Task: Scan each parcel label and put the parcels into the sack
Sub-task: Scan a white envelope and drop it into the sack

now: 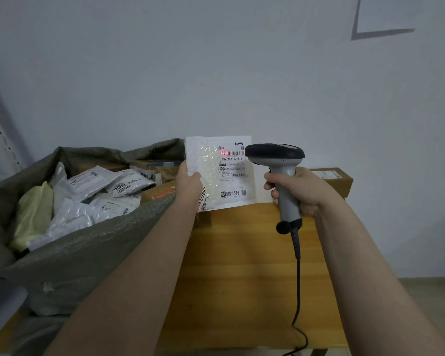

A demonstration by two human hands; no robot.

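Observation:
My left hand pinches the left edge of a white padded parcel and holds it upright above the wooden table, label facing me. My right hand grips the handle of a grey and black barcode scanner. The scanner's head points left at the label, and a red scan line glows on the top barcode. The grey-green sack lies open at the left, holding several white mailers and brown boxes.
A brown cardboard box with a label sits on the table behind my right hand, against the white wall. The scanner's black cable hangs down over the table's front edge. A perforated metal rack upright stands at the far left.

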